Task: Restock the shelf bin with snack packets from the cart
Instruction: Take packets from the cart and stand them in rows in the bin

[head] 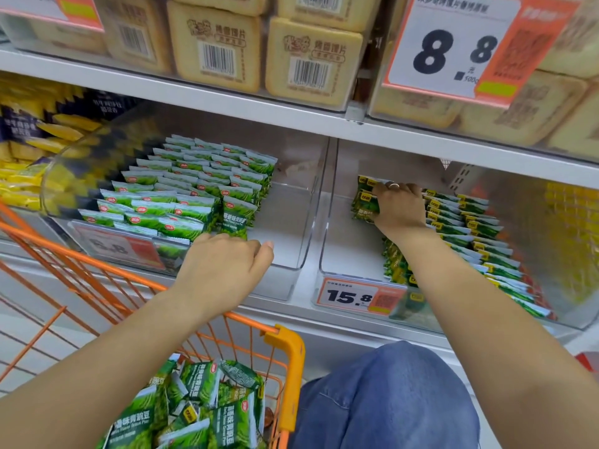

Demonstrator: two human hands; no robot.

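Two clear shelf bins stand side by side. The left bin (291, 222) holds neat rows of green pea packets (181, 192) with white tops. In the right bin (337, 241) stand rows of green packets with yellow labels (470, 228). My right hand (397, 205) reaches deep into the right bin and grips a few yellow-labelled packets (364, 199) at the back of the row. My left hand (223, 264) hovers at the front edge of the left bin, fingers loosely curled, holding nothing. The orange cart (288, 354) below holds loose green packets (207, 406).
Beige cracker packs (311, 56) fill the shelf above, beside a large 8.8 price sign (450, 47). A 15.8 tag (356, 294) hangs on the right bin's front. Yellow packets (26, 176) fill a bin at far left. My denim-clad knee (389, 400) is beside the cart.
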